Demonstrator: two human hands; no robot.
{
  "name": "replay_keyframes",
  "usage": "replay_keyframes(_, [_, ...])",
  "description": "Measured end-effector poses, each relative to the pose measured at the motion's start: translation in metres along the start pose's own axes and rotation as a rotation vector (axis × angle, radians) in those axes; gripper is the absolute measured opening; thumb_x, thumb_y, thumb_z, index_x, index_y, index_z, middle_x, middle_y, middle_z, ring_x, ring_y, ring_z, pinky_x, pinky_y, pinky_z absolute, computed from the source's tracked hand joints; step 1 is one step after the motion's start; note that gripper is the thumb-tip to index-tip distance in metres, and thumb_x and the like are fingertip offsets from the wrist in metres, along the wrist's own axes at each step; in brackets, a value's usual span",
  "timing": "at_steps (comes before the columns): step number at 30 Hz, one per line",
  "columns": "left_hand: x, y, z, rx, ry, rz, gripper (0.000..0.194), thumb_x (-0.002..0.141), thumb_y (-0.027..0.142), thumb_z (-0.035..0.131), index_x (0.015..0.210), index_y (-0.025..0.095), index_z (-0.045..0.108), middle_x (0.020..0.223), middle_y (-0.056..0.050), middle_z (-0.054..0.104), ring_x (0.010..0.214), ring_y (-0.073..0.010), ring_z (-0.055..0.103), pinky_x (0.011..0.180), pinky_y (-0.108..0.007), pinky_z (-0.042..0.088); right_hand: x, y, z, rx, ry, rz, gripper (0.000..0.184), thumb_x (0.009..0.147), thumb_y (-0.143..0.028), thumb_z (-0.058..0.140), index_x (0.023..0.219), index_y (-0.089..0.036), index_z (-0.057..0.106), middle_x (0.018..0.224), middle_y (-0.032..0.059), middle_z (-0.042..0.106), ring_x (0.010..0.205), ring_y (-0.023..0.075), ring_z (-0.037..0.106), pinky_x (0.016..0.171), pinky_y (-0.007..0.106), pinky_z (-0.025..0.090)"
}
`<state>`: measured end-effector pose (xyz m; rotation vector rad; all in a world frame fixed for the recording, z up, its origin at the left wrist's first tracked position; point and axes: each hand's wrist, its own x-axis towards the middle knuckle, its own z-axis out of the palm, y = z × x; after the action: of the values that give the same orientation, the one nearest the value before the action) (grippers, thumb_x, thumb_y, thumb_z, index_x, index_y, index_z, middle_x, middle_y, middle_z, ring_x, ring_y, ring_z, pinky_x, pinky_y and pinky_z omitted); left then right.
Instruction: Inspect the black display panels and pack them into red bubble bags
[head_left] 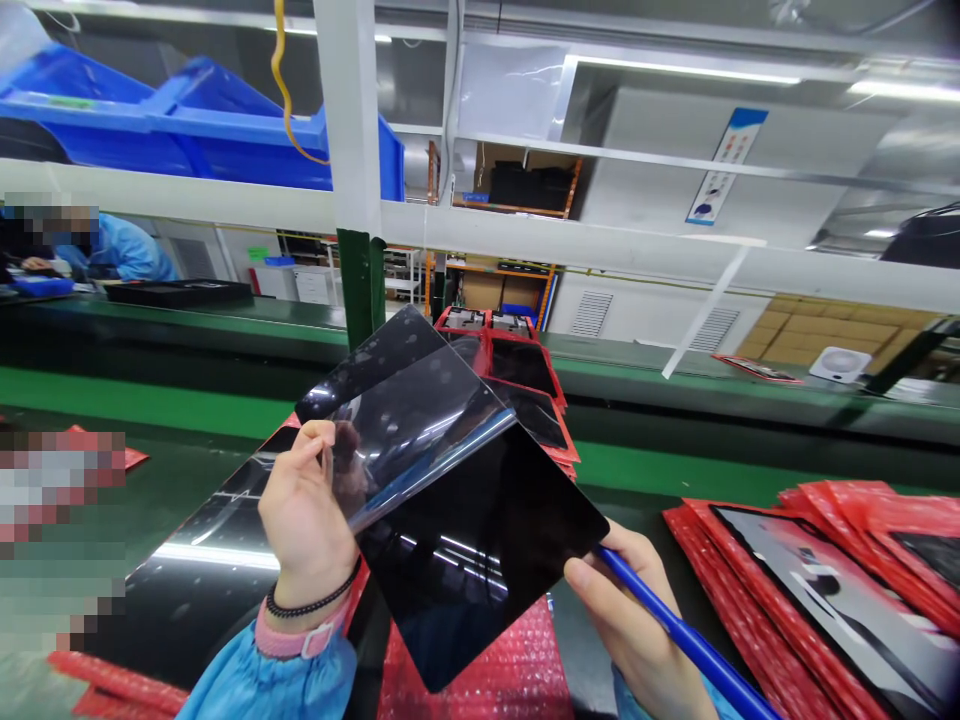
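Observation:
A thin black glossy screen panel [472, 560] is held up tilted in front of me. My left hand [306, 500] pinches the edge of a clear protective film [427, 415], which is partly lifted and curls along a fold across the panel. The film still covers the panel's far part, where pale bubble-like spots show. My right hand [637, 600] is closed on the panel's right corner between thumb and fingers. A blue pen-like stick [686, 640] also lies in that hand; its tip is hidden near the corner.
Red bubble-wrap pouches [480, 660] lie below the panel. More black screens [195, 580] on red pouches are at left, and stacked pouches with a grey panel [840, 600] at right. A white post [349, 120] and crossbar [600, 235] stand ahead, with blue bins [187, 120] above. A co-worker [127, 245] sits far left.

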<state>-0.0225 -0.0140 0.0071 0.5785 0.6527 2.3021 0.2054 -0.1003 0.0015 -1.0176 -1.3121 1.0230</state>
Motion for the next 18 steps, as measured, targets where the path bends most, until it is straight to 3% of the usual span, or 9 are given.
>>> replay_keyframes(6, [0.006,-0.003,-0.002,0.011,-0.050,0.070,0.020,0.065,0.011,0.058,0.047,0.020,0.057,0.062,0.001,0.058,0.067,-0.0116,0.056,0.067,-0.021,0.048,-0.001,0.000,0.003,0.042,0.047,-0.012,0.033,0.076,-0.058,0.070,0.082,-0.025,0.075,0.073,0.0034,0.072,0.071,0.0230,0.065,0.072,0.035,0.052])
replay_keyframes(9, [0.008,-0.002,-0.001,0.006,-0.056,0.062,0.024,0.065,0.009,0.057,0.044,0.020,0.054,0.059,0.001,0.056,0.065,-0.0115,0.055,0.065,-0.022,0.048,-0.002,0.000,0.004,0.115,0.022,0.032,0.034,0.075,-0.059,0.070,0.084,-0.027,0.076,0.077,0.0044,0.075,0.072,0.0254,0.069,0.069,0.036,0.053])
replay_keyframes(14, [0.010,-0.001,-0.002,-0.002,-0.064,0.017,0.025,0.065,0.009,0.055,0.043,0.019,0.050,0.061,0.001,0.055,0.065,-0.0112,0.052,0.063,-0.021,0.046,-0.003,0.005,0.001,0.092,0.025,0.046,0.038,0.075,-0.063,0.068,0.088,-0.028,0.077,0.084,0.0062,0.077,0.080,0.0287,0.071,0.071,0.039,0.054])
replay_keyframes(18, [0.013,-0.001,-0.005,0.005,-0.099,-0.083,0.023,0.069,0.010,0.052,0.048,0.019,0.052,0.062,0.001,0.052,0.065,-0.0116,0.052,0.061,-0.021,0.046,-0.012,0.009,-0.001,-0.043,0.049,-0.049,0.039,0.077,-0.063,0.066,0.092,-0.030,0.077,0.077,0.0049,0.075,0.080,0.0286,0.069,0.080,0.042,0.051])
